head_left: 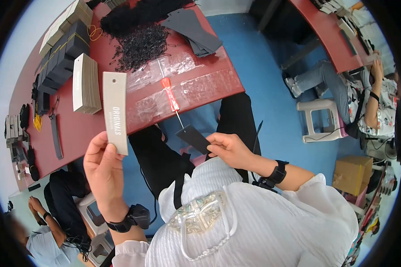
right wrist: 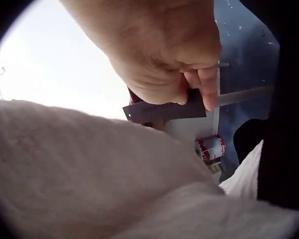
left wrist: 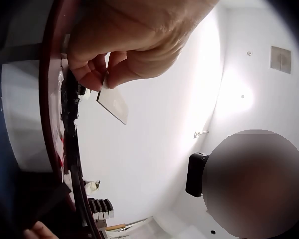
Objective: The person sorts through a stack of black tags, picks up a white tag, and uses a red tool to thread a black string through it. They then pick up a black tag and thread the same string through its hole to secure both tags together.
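Note:
Upright between the thumb and fingers of my left hand [head_left: 103,171] is a beige hang tag [head_left: 114,100] printed "ORIGINALS", with a small hole near its top end. The left wrist view shows the same tag [left wrist: 113,105] pinched at one end. My right hand [head_left: 231,150] pinches a black hang tag [head_left: 193,138] by its near end. That tag's far end overlaps the thin metal tip of a red-handled tool [head_left: 169,95], which reaches past the table edge. In the right wrist view a small hole shows in the black tag [right wrist: 157,113].
On the red table [head_left: 78,138] lie a heap of black string loops [head_left: 140,49], loose black tags [head_left: 194,35], a stack of beige tags [head_left: 87,84] and banded dark stacks [head_left: 69,53]. Other people sit at both sides. A cardboard box [head_left: 352,175] stands at right.

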`<state>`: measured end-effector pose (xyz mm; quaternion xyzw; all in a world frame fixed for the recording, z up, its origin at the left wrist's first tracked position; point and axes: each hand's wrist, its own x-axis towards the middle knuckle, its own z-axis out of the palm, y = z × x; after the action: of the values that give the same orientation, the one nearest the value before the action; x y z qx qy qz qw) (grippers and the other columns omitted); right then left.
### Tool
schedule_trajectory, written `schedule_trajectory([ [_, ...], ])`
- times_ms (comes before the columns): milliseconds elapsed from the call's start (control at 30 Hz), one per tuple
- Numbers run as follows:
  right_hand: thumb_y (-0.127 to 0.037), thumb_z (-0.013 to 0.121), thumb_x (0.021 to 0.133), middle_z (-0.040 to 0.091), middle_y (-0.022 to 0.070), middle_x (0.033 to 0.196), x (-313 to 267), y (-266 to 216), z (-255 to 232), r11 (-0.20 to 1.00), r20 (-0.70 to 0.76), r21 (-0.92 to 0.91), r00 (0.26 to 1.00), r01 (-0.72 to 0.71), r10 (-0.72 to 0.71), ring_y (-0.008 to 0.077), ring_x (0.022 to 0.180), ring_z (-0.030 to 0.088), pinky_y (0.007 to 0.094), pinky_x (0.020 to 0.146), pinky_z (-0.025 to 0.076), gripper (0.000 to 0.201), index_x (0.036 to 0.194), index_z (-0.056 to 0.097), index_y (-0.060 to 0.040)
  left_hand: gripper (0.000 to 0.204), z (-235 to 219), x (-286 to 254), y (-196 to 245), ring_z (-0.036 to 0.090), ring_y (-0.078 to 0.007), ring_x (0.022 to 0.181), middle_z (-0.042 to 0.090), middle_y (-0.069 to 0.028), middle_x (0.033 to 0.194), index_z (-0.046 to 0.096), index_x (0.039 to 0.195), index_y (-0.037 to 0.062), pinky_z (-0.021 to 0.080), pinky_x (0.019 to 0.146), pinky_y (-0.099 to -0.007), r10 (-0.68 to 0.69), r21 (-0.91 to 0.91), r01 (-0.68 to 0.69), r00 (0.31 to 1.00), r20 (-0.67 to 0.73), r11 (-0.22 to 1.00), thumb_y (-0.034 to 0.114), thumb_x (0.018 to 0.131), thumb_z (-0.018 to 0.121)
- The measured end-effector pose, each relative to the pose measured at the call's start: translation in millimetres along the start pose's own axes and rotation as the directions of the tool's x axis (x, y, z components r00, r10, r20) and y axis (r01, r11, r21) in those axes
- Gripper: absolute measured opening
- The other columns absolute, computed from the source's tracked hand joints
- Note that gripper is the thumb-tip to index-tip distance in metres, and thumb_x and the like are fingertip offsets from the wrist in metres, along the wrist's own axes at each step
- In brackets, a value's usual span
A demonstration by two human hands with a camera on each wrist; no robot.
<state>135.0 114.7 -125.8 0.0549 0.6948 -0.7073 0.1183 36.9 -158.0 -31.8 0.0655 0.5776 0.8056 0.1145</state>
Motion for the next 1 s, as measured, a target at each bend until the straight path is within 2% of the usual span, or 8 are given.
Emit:
schedule_trajectory([
  [333,-0.007,0.052,0.090,0.062,0.0046,0.084,36.0,13.9,4.6,0.998,0.024,0.030,0.998,0.050,-0.051,0.0078,0.074,0.058,0.0247,0.069,0.052,0.015,0.101,0.059,0.0012,0.025,34.0,-11.7,-27.5,0.058,-0.0119,0.081,0.061,-0.0091,0.102,0.054,0.114,-0.0042,0.048,0.071,-0.0230,-0.158,-0.044,0.156,0.987,-0.034,0.987,0.002,0.090,0.054],
  [433,-0.007,0.052,0.090,0.061,0.0050,0.086,55.0,22.4,7.6,0.988,0.044,0.154,0.999,0.022,-0.029,0.0082,0.077,0.058,0.0250,0.070,0.052,0.015,0.100,0.058,0.0020,0.026,39.0,-16.3,-35.6,0.060,-0.0128,0.082,0.063,-0.0102,0.102,0.055,0.115,-0.0044,0.049,0.071,-0.0238,-0.189,-0.048,0.188,0.982,-0.014,0.981,0.001,0.089,0.054],
  [533,-0.008,0.054,0.089,0.062,0.0065,0.092,61.1,21.1,6.0,0.994,0.075,0.112,0.997,0.018,-0.027,0.0091,0.077,0.058,0.0259,0.071,0.052,0.019,0.104,0.058,0.0026,0.025,35.8,-21.0,-40.1,0.061,-0.0136,0.081,0.063,-0.0101,0.101,0.055,0.114,-0.0031,0.050,0.072,-0.0253,-0.185,-0.082,0.182,0.982,-0.039,0.980,0.002,0.089,0.054],
  [633,-0.011,0.056,0.088,0.063,0.0098,0.100,54.8,22.3,0.3,0.995,0.107,-0.071,0.991,-0.068,0.076,0.0118,0.079,0.061,0.0268,0.071,0.052,0.024,0.108,0.058,0.0019,0.023,31.4,-26.5,-44.5,0.061,-0.0140,0.081,0.064,-0.0098,0.100,0.056,0.111,-0.0023,0.050,0.072,-0.0258,-0.197,-0.115,0.190,0.979,-0.056,0.975,0.002,0.089,0.055],
  [733,-0.014,0.059,0.086,0.064,0.0125,0.103,41.4,25.0,-6.3,0.998,-0.016,-0.067,1.000,0.020,-0.021,0.0148,0.081,0.064,0.0279,0.072,0.052,0.029,0.110,0.058,0.0023,0.021,30.1,-32.4,-49.4,0.062,-0.0143,0.081,0.064,-0.0094,0.099,0.055,0.110,-0.0019,0.050,0.073,-0.0259,-0.230,-0.144,0.222,0.972,-0.045,0.964,0.002,0.089,0.055],
  [800,-0.014,0.062,0.084,0.064,0.0141,0.102,31.6,21.3,-15.7,0.975,-0.064,-0.220,0.997,0.031,-0.047,0.0174,0.084,0.065,0.0280,0.073,0.053,0.032,0.112,0.057,0.0027,0.021,31.1,-36.4,-54.0,0.062,-0.0144,0.081,0.063,-0.0092,0.098,0.055,0.110,-0.0019,0.050,0.073,-0.0259,-0.246,-0.154,0.239,0.969,-0.029,0.959,0.002,0.089,0.055],
  [933,-0.007,0.061,0.083,0.064,0.0123,0.101,10.8,-29.2,-17.4,0.984,0.045,-0.175,0.998,-0.039,0.048,0.0156,0.090,0.064,0.0266,0.078,0.051,0.038,0.118,0.052,0.0043,0.019,35.2,-42.6,-68.7,0.062,-0.0143,0.081,0.063,-0.0089,0.098,0.055,0.108,-0.0017,0.051,0.073,-0.0259,-0.293,-0.112,0.292,0.956,0.008,0.950,0.000,0.089,0.054],
  [1000,-0.006,0.063,0.082,0.064,0.0124,0.102,5.7,-40.9,-6.8,0.970,0.125,-0.106,0.971,0.219,-0.205,0.0153,0.090,0.064,0.0264,0.077,0.051,0.038,0.118,0.053,0.0039,0.017,40.7,-44.6,-73.5,0.061,-0.0137,0.082,0.063,-0.0083,0.098,0.056,0.106,-0.0013,0.051,0.073,-0.0257,-0.311,-0.061,0.315,0.948,0.063,0.947,-0.001,0.089,0.054],
])
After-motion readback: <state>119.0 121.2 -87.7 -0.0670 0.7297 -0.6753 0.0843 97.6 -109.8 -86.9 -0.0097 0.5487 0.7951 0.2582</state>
